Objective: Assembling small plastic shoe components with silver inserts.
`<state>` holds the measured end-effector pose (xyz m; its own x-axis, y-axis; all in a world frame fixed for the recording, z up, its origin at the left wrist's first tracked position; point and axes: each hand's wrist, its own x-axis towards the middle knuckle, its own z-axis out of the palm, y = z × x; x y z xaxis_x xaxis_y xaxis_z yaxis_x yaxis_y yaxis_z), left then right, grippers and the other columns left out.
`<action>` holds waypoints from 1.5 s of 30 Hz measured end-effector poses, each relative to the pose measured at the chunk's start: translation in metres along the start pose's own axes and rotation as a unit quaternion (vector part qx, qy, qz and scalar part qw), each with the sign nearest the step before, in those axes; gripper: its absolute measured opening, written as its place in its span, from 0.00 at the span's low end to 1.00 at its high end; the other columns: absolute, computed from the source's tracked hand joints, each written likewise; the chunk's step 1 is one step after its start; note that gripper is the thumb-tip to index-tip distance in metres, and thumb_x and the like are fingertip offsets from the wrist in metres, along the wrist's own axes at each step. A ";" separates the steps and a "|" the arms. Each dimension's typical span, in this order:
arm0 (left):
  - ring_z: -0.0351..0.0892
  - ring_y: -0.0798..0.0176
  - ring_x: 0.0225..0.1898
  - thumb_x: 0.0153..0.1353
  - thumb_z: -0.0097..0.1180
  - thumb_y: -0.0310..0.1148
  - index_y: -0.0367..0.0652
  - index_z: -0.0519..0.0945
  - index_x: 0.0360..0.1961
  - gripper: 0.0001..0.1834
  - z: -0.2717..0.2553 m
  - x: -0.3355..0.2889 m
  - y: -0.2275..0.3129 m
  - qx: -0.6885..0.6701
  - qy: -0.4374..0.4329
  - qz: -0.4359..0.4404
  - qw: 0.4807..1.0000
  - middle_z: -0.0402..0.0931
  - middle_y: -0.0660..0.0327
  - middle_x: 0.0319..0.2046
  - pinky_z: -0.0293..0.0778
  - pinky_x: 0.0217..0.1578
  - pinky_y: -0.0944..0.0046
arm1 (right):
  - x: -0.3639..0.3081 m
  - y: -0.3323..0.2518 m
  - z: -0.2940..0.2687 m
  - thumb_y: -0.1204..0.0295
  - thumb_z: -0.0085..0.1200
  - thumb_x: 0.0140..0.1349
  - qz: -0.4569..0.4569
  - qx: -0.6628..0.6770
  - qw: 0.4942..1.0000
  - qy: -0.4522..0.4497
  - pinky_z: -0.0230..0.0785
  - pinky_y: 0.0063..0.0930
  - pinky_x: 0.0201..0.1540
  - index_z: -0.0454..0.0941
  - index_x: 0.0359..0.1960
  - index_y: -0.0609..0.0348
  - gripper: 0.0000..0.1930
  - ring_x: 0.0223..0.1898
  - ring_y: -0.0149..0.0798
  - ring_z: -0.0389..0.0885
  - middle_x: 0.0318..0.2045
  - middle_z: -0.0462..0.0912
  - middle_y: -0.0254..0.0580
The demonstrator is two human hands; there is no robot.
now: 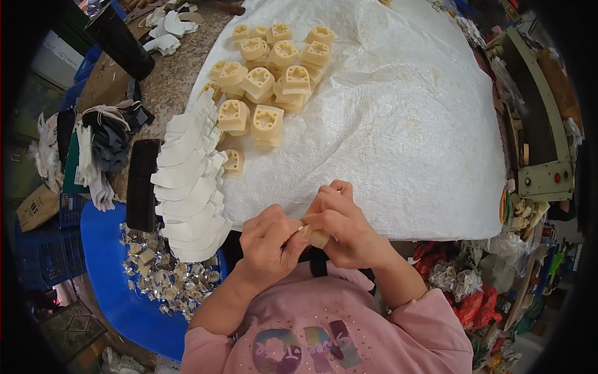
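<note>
In front of my chest my two hands meet over a small cream piece [319,239], which is mostly covered by fingers; it looks like the pale blocks on the table. My right hand [344,225] is closed round it. My left hand [271,239] is closed too, thumb and forefinger pinched at the piece's left side, where a tiny whitish edge shows. Beyond my hands, stacks of cream heel-shaped blocks [268,124] with holes in their top faces stand on a white woven sheet [398,143]. Left of my hands lies a row of overlapping curved white pieces [193,187].
A blue tub [103,249] at lower left holds crumpled silvery and cream scraps [168,268]. Beside the white pieces lies a black oblong object [143,187]. A dark cylinder [119,47] stands at far left. A greenish metal machine [545,181] and bagged clutter are on the right.
</note>
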<state>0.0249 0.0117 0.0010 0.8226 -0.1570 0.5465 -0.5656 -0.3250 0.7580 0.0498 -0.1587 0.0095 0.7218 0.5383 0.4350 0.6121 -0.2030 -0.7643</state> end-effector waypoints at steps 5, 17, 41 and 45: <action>0.64 0.62 0.19 0.55 0.61 0.26 0.38 0.76 0.25 0.06 -0.001 0.002 0.005 0.015 0.017 0.008 1.000 0.66 0.62 0.17 0.61 0.20 0.66 | -0.003 0.003 0.005 0.84 0.54 0.35 -0.027 -0.007 1.000 -0.009 0.51 0.39 0.42 0.73 0.31 0.56 0.17 0.33 0.41 0.66 0.28 0.69 0.38; 0.65 0.60 0.32 0.43 0.63 0.16 0.44 0.80 0.31 0.13 -0.024 -0.009 -0.009 0.020 0.153 -0.019 0.988 0.65 0.63 0.27 0.66 0.34 0.64 | -0.012 -0.006 0.012 0.74 0.60 0.53 0.161 0.133 0.972 0.107 0.67 0.31 0.43 0.75 0.36 0.58 0.09 0.36 0.40 0.75 0.37 0.77 0.43; 0.70 0.57 0.27 0.41 0.58 0.17 0.36 0.73 0.27 0.10 -0.010 0.003 0.014 0.180 -0.043 0.080 0.979 0.70 0.56 0.30 0.63 0.24 0.62 | -0.011 -0.029 0.023 0.72 0.41 0.66 0.265 0.171 0.944 0.101 0.74 0.25 0.38 0.74 0.46 0.69 0.14 0.35 0.35 0.82 0.36 0.81 0.49; 0.72 0.57 0.28 0.47 0.57 0.17 0.37 0.73 0.29 0.08 -0.011 -0.006 0.003 0.059 0.010 -0.023 0.998 0.72 0.54 0.31 0.68 0.26 0.63 | -0.007 -0.023 0.015 0.71 0.43 0.66 0.220 0.148 0.963 0.046 0.71 0.23 0.39 0.74 0.45 0.69 0.14 0.37 0.34 0.81 0.37 0.80 0.49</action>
<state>0.0175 0.0219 0.0044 0.8453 -0.1216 0.5203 -0.5160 -0.4387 0.7357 0.0259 -0.1454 0.0173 0.9240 0.3763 0.0672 0.1310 -0.1467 -0.9805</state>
